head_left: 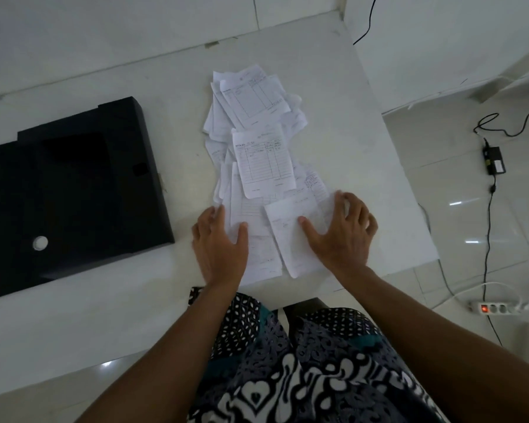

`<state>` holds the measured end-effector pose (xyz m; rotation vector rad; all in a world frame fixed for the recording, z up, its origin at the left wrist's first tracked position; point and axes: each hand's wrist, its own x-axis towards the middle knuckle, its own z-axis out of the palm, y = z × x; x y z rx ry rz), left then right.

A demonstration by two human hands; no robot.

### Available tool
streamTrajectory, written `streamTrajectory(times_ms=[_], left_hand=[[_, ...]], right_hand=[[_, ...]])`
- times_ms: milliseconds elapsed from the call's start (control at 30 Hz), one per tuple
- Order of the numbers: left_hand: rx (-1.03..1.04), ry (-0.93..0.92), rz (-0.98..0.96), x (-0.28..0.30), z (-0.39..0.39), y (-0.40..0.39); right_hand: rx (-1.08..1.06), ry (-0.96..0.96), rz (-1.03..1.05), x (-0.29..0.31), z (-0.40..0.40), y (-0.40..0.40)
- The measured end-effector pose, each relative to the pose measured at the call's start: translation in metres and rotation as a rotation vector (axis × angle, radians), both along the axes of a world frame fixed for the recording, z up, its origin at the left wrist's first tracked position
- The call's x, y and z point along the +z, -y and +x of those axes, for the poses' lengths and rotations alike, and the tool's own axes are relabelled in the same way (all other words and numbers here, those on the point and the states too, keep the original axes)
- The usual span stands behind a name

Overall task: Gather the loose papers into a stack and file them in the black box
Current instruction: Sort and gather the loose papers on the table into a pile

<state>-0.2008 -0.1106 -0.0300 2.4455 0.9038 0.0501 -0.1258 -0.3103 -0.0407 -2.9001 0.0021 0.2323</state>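
Several loose white papers, printed with ruled forms, lie spread in a long untidy heap down the middle of the white table. My left hand rests flat on the heap's near left edge, thumb on a sheet. My right hand lies spread on the near right sheets, fingers slightly bent over their far edge. The black box lies flat on the table to the left of the papers, with a round silver ring on its near part.
The table's right edge drops to a glossy tiled floor with a black power adapter, trailing cables and a white power strip with a lit red switch. A white wall runs behind the table. My patterned clothing fills the bottom.
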Motion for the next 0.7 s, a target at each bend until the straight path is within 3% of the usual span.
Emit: streamTrajectory(times_ms=[167,233,467,600,700], left_hand=[[0.153,0.081,-0.171,0.005,0.007,0.023],[0.195,0.071,-0.153,0.003,0.004,0.017],[0.176,0.106,-0.216,0.006,0.021,0.018],[0.213,0.082,-0.127,0.011,0.042,0.0],[0.202,0.04,-0.235,0.017,0.068,-0.016]], right_hand=[[-0.069,-0.03,0.064,0.01,0.008,-0.032],[-0.072,-0.029,0.077,0.01,0.012,-0.022],[-0.014,-0.035,0.145,0.011,0.022,-0.018],[-0.03,-0.003,0.185,0.016,0.052,-0.027],[0.024,0.002,0.165,0.018,0.077,-0.034]])
